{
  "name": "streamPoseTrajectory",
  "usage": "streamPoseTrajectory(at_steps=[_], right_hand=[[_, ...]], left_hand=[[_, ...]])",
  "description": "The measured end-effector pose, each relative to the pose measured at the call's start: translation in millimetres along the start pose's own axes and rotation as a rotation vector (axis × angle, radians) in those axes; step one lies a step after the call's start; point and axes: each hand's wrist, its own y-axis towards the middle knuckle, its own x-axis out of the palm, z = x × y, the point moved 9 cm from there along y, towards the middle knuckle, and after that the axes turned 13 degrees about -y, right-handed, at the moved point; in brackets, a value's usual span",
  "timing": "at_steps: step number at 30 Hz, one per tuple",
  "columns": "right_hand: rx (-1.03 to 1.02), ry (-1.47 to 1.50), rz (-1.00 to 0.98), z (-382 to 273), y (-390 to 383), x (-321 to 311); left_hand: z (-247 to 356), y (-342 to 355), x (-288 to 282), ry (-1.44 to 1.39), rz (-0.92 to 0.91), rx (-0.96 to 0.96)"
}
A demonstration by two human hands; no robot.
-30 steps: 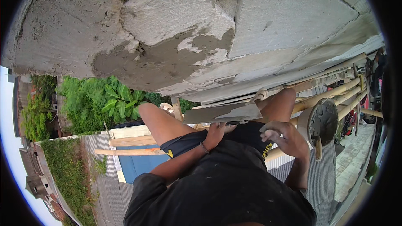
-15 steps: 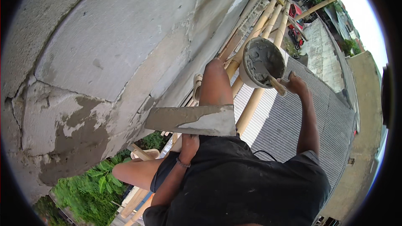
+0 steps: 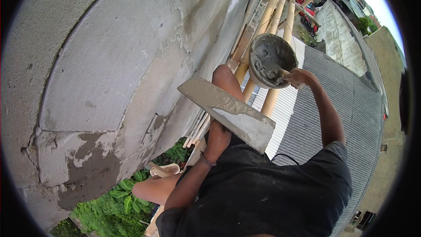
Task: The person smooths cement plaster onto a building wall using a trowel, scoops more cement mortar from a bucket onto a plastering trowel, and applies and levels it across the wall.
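Note:
My left hand [image 3: 218,141] grips a long rectangular metal trowel [image 3: 226,112] from beneath, its flat face partly smeared with grey mortar. My right hand [image 3: 300,78] is closed round the wooden handle [image 3: 286,75] of a tool in a round bucket [image 3: 268,57] of wet grey mortar; the tool's head is hidden in the bucket. The bucket is beside bamboo poles. To my left is a rough grey block wall [image 3: 96,70] with dark damp mortar patches [image 3: 90,173].
Bamboo scaffold poles [image 3: 263,17] run along the wall past my knees. Lower down lie corrugated roofing [image 3: 333,118], a pale roof strip [image 3: 340,37] and leafy plants [image 3: 109,210]. A red motorbike [image 3: 309,25] stands at upper right, far below.
The view has swung toward the bucket. My right hand has reached up onto the handle in it. The trowel in my left hand has tilted, its right end dropping.

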Motion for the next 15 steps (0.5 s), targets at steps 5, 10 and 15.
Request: streamPoseTrajectory(at_steps=[5,10,15], right_hand=[[-0.044,0.175,-0.029,-2,0,-8],[-0.024,-0.115,0.210,-36,-27,-32],[-0.115,-0.237,0.341,-39,-22,-30]], left_hand=[[1,13,9,0.018,-0.062,0.021],[3,19,10,0.068,-0.098,0.062],[-4,26,10,0.132,-0.110,0.081]])
